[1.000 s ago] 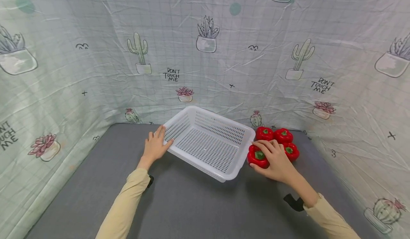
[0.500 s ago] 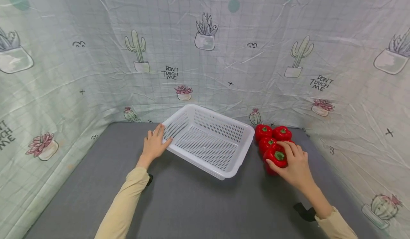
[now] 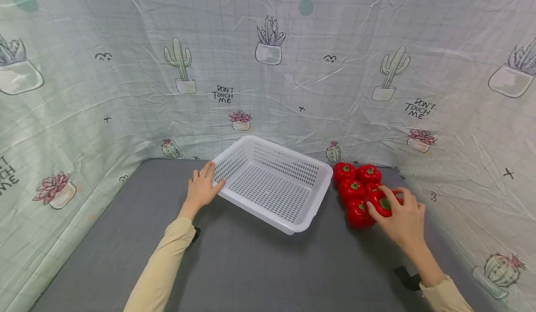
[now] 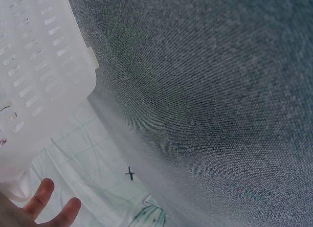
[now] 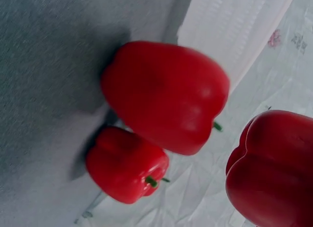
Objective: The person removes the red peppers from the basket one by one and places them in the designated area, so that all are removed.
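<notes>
My right hand grips a red bell pepper by its sides, the green stem facing up. In the right wrist view this bell pepper is raised off the table, and the fingers are out of sight. Several more red bell peppers stand close together beside and behind it, one partly hidden by the held one. My left hand rests on the left corner of a white perforated plastic basket, thumb over the near rim. Straight fingers show at the bottom of the left wrist view.
A grey cloth-covered table lies under everything. Pale curtains printed with cactus drawings enclose its back and sides. The basket's right rim is just left of the bell peppers.
My right hand has carried the bell pepper rightward, away from the basket, baring the bell peppers behind and below it. My left hand and the basket have stayed in place.
</notes>
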The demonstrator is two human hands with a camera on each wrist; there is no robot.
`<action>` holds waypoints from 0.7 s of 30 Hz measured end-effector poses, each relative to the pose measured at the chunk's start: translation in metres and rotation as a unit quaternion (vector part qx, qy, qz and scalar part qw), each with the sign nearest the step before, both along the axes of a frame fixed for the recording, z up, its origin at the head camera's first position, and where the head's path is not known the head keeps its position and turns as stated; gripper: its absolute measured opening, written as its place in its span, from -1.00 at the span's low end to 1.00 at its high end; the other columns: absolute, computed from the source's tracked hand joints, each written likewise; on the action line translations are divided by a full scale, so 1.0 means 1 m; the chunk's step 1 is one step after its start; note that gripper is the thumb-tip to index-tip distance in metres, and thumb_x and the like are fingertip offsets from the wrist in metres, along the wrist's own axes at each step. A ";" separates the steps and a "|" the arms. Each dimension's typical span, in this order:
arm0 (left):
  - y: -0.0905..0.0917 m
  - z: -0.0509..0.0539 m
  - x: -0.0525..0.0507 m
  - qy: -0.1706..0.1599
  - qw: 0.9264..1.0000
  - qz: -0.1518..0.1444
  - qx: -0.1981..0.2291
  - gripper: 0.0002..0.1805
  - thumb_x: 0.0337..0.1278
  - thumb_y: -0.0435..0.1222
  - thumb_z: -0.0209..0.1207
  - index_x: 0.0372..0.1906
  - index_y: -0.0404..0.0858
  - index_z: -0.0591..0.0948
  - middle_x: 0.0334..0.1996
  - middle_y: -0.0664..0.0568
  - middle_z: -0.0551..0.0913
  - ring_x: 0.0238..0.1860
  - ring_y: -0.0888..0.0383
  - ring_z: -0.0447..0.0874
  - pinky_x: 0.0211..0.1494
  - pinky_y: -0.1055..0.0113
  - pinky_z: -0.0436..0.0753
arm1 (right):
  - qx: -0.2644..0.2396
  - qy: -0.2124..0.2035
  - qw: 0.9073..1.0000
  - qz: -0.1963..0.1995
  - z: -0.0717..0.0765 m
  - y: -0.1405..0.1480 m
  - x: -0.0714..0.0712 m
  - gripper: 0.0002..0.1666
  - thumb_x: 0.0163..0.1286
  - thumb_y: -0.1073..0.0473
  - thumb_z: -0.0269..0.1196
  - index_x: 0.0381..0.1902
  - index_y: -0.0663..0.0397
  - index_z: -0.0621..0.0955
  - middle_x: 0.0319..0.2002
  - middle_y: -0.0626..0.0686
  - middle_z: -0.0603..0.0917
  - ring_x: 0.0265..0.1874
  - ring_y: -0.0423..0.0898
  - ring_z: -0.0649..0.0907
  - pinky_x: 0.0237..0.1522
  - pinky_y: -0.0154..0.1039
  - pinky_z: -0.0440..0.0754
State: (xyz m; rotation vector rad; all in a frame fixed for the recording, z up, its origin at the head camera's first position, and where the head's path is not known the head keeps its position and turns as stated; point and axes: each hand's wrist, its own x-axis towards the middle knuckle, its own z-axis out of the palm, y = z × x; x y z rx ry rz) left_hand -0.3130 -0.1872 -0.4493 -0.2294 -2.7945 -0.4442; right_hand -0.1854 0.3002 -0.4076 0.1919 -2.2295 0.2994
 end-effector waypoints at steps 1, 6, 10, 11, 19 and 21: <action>0.000 0.000 0.000 -0.001 1.000 0.000 0.000 -0.20 0.12 0.08 -0.05 0.35 -0.31 0.09 0.35 -0.16 0.09 0.02 -0.25 0.23 -0.19 -0.13 0.33 | 0.001 0.006 1.000 -0.005 -0.001 0.002 -0.001 -0.39 -0.20 -0.01 0.29 -0.10 0.06 0.54 -0.24 0.30 0.45 -0.36 0.19 0.45 -0.38 0.05 0.19; 0.001 0.001 0.001 -0.002 1.000 0.000 0.000 -0.19 0.12 0.09 -0.05 0.35 -0.31 0.08 0.35 -0.17 0.09 0.03 -0.25 0.22 -0.17 -0.13 0.33 | -0.009 0.007 0.999 -0.030 -0.006 0.011 -0.005 -0.40 -0.18 -0.01 0.30 -0.10 0.07 0.54 -0.26 0.31 0.45 -0.39 0.23 0.45 -0.41 0.06 0.18; 0.000 0.001 0.001 -0.002 1.000 0.001 0.003 -0.20 0.13 0.10 -0.07 0.35 -0.30 0.09 0.35 -0.16 0.09 0.03 -0.24 0.23 -0.17 -0.12 0.33 | -0.031 -0.012 0.998 -0.049 -0.010 0.016 -0.007 -0.41 -0.18 0.00 0.32 -0.11 0.08 0.53 -0.24 0.33 0.43 -0.34 0.28 0.41 -0.37 0.09 0.14; 0.000 0.001 0.001 -0.003 1.000 0.001 0.002 -0.20 0.13 0.11 -0.08 0.35 -0.30 0.09 0.35 -0.16 0.09 0.03 -0.24 0.23 -0.16 -0.12 0.33 | -0.036 -0.016 0.998 -0.052 -0.011 0.017 -0.007 -0.41 -0.18 0.00 0.32 -0.11 0.08 0.53 -0.23 0.34 0.42 -0.32 0.29 0.39 -0.36 0.11 0.14; 0.000 0.000 0.000 -0.007 1.000 0.001 0.002 -0.20 0.13 0.10 -0.08 0.35 -0.30 0.07 0.35 -0.16 0.08 0.05 -0.24 0.21 -0.14 -0.15 0.32 | -0.044 -0.040 0.995 -0.079 -0.016 0.025 -0.012 -0.43 -0.07 -0.01 0.27 -0.07 0.10 0.49 -0.18 0.35 0.39 -0.28 0.36 0.34 -0.33 0.17 0.12; 0.000 0.000 0.000 -0.007 1.000 0.001 0.005 -0.20 0.13 0.10 -0.08 0.35 -0.29 0.08 0.36 -0.16 0.07 0.06 -0.24 0.21 -0.13 -0.16 0.32 | -0.046 -0.050 0.994 -0.084 -0.017 0.026 -0.013 -0.44 -0.04 -0.01 0.26 -0.06 0.10 0.48 -0.18 0.35 0.38 -0.27 0.37 0.33 -0.33 0.18 0.12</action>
